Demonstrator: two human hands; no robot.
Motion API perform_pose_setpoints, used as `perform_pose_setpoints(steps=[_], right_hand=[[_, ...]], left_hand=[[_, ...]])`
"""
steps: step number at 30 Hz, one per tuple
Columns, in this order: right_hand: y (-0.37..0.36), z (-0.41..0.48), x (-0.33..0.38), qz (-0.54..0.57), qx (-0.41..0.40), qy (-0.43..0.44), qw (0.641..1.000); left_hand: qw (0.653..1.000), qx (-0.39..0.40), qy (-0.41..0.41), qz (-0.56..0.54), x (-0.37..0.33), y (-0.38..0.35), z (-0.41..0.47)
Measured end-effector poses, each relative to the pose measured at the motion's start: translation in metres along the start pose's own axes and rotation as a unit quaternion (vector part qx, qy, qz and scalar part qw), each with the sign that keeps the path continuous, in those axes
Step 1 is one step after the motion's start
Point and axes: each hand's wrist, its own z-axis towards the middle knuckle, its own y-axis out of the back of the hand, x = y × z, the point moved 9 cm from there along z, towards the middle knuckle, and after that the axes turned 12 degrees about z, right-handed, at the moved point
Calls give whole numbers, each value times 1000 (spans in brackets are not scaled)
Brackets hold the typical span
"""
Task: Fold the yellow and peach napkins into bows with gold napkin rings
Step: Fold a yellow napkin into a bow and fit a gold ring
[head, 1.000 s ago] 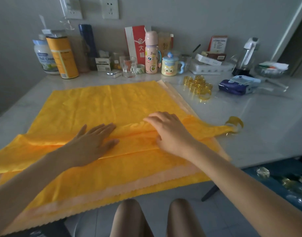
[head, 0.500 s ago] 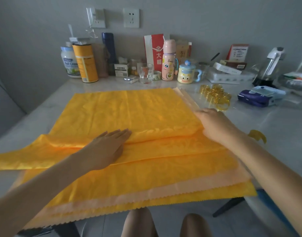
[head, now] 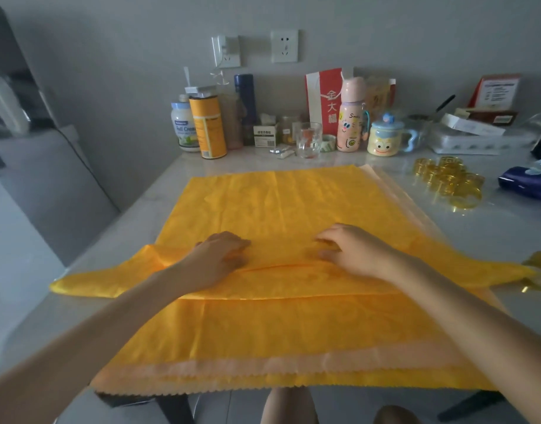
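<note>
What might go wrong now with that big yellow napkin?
1. The left hand and right hand pinch the folded yellow napkin only near its middle, so its long loose ends may come unfolded.
2. The flat napkins underneath hang over the near edge of the table. A tug might drag them off.
3. The gold ring at the folded napkin's right tip might slip off.

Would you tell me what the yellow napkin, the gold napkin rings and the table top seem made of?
The yellow napkin looks like woven cloth with a satin sheen: it creases softly and shows a faint pattern. The gold napkin rings are glossy and see-through, so probably tinted plastic. The table top is pale, polished and faintly veined: stone or a stone look.
</note>
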Motion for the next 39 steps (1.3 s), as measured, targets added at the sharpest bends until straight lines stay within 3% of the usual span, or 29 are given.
perform_pose_setpoints(steps=[9, 15, 18, 21, 24, 27, 30, 34, 39], right_hand=[[18, -4, 3, 2, 31, -38, 999], [21, -33, 19, -129, -41, 46, 990], [14, -47, 19, -144, -31, 75, 986], [4, -53, 18, -169, 22, 87, 981], [0, -60, 15, -123, 113, 55, 984], [5, -68, 12, -76, 162, 26, 983], [11, -67, 15, -30, 111, 23, 993], [12, -58, 14, -39, 22, 32, 998], [16, -60, 16, 11, 6, 52, 999]], left_hand=[[997, 46, 14, 65, 2, 21, 4], [997, -47, -16, 60, 2, 28, -13], [982, -102, -57, 148, -1, 25, -32], [961, -126, -120, 216, -8, 17, -46], [946, -79, -119, 291, -10, 10, -50], [963, 64, -62, 255, 9, 5, -52], [981, 156, 17, 118, 24, 9, -54], [998, 33, 1, 61, 13, 22, -37], [997, 6, -30, -65, -6, 15, -31]])
